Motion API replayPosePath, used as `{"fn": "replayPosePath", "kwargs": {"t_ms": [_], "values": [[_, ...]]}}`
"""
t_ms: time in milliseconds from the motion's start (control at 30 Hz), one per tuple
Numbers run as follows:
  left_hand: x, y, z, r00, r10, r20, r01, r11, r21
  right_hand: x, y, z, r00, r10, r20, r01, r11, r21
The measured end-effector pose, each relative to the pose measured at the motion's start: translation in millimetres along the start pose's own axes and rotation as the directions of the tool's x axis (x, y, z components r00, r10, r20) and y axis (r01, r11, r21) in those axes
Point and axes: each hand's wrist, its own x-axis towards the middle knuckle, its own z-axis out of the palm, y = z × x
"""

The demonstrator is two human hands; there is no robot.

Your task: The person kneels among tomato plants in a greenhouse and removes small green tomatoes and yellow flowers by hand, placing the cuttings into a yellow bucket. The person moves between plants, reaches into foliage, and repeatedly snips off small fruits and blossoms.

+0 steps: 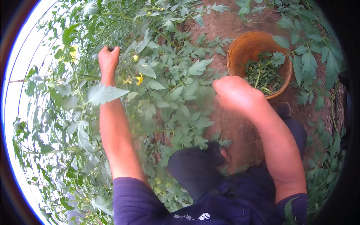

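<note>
My left hand (109, 61) is raised among tomato plants (180, 73), its fingers curled. A small dark patch shows at the top of the fist, and what the fingers hold, if anything, is hidden. Just right of it are a small unripe tomato (135, 58) and a yellow tomato flower (139, 79). My right hand (234, 91) is bent with its back towards me, by the near left rim of an orange-brown bucket (234, 54). Its fingertips are out of sight. Cut green leaves and stems (263, 73) lie inside the bucket.
Bare reddish soil (239, 140) runs between the plant rows. More tomato foliage (306, 60) stands on the right, some of it overhanging the bucket. Below, my bent knee (194, 166) presses close to the left row. Light-coloured sheeting with curved dark lines (25, 53) rises on the far left.
</note>
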Motion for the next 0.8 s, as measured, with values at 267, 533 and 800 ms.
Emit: {"fn": "replayPosePath", "kwargs": {"t_ms": [267,533,800], "values": [[-183.7,75.4,-10.4,0.861,0.505,-0.055,-0.462,0.733,-0.499,3.4,-13.1,10.9,1.000,-0.023,0.012,0.023,0.999,-0.030],[-210.8,8.1,29.3,0.841,-0.520,0.150,0.242,0.113,-0.964,5.7,-25.8,34.2,0.997,-0.061,0.048,0.066,0.991,-0.115],[-178.6,-22.7,57.6,0.873,-0.486,-0.038,0.043,0.155,-0.987,13.4,-29.5,46.2,0.996,-0.039,0.075,0.050,0.986,-0.159]]}}
